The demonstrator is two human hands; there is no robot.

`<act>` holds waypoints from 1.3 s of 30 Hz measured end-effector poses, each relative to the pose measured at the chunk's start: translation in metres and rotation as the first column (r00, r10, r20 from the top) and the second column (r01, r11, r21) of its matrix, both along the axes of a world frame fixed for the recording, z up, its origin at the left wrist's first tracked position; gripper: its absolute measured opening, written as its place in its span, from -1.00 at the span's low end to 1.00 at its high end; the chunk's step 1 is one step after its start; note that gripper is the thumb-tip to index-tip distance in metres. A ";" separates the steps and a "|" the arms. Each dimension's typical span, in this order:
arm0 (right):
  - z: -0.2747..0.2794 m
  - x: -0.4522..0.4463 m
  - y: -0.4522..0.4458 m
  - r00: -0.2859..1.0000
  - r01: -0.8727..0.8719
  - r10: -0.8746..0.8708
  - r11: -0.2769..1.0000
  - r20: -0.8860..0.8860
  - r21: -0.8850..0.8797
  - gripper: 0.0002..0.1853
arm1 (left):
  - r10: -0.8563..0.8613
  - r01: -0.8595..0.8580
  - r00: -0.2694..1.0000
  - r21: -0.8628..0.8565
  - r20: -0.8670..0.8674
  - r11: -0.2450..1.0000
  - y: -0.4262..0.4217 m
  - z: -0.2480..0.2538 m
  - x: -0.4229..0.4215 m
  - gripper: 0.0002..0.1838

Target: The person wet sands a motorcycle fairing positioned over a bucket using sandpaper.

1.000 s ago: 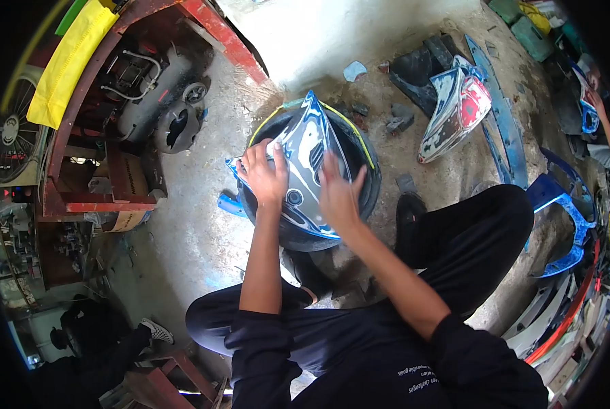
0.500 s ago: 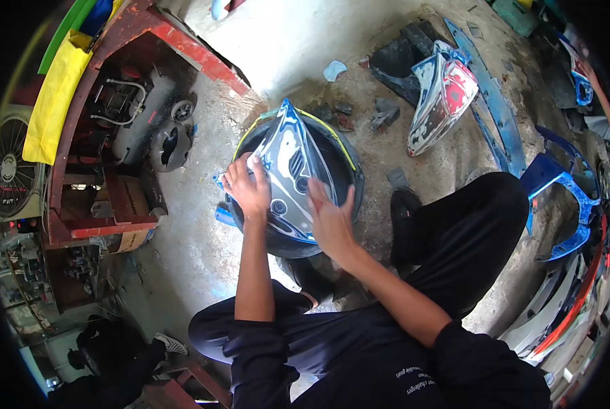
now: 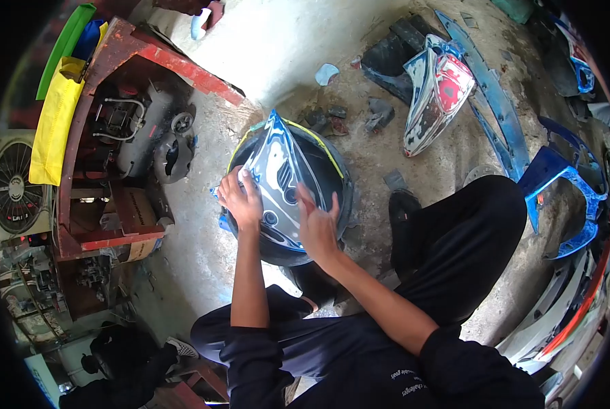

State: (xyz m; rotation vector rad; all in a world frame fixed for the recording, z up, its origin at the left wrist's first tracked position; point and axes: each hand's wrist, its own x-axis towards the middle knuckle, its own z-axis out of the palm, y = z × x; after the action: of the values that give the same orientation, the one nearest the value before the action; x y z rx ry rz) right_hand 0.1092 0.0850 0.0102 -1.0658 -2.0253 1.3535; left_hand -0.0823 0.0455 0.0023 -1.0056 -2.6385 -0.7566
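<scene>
A pointed motorcycle fairing panel (image 3: 272, 185), blue at its tip and edges with worn grey and white patches, lies across a round black tub (image 3: 331, 178). Yellow edging runs along part of the tub's rim. My left hand (image 3: 242, 201) grips the panel's left side, thumb and fingers resting over its surface. On the right half of the panel, my right hand (image 3: 320, 232) presses with its fingers, the thumb held apart. A small reddish patch shows at those fingertips, blurred by motion; what it is I cannot make out.
A red and white fairing piece (image 3: 441, 88) and a long blue panel (image 3: 479, 75) lie on the floor at upper right. A blue frame-like part (image 3: 557, 184) stands right of my knee. A red metal bench (image 3: 189, 65) is at left, with a compressor tank (image 3: 145, 129) beneath.
The view has shifted slightly, so tub and panel appear a little lower and further left. My right hand has moved slightly over the panel; my left hand keeps its place on it.
</scene>
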 end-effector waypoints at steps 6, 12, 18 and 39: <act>-0.006 -0.011 0.001 0.999 0.050 -0.048 0.990 -0.017 0.135 -0.53 | 0.008 -0.008 1.000 -0.009 -0.008 1.000 -0.002 -0.002 -0.001 -0.55; -0.015 0.017 -0.024 0.997 0.071 -0.072 0.962 -0.007 0.262 -0.52 | 0.019 -0.019 1.000 -0.008 0.007 1.000 0.001 0.001 0.001 -0.55; 0.014 -0.039 0.036 0.953 -0.126 0.072 0.978 0.296 0.169 -0.50 | 0.031 -0.031 1.000 0.003 0.003 1.000 0.002 0.004 0.002 -0.58; 0.003 0.069 -0.038 0.914 -0.318 0.196 0.890 0.355 0.327 -0.35 | 0.044 -0.045 0.999 0.081 0.017 0.996 -0.001 0.004 0.004 -0.60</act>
State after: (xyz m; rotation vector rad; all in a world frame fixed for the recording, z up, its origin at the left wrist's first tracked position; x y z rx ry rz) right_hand 0.1786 0.0471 0.0137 -0.8947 -2.6120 0.8820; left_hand -0.0781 0.0441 0.0060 -0.9198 -2.6107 -0.8566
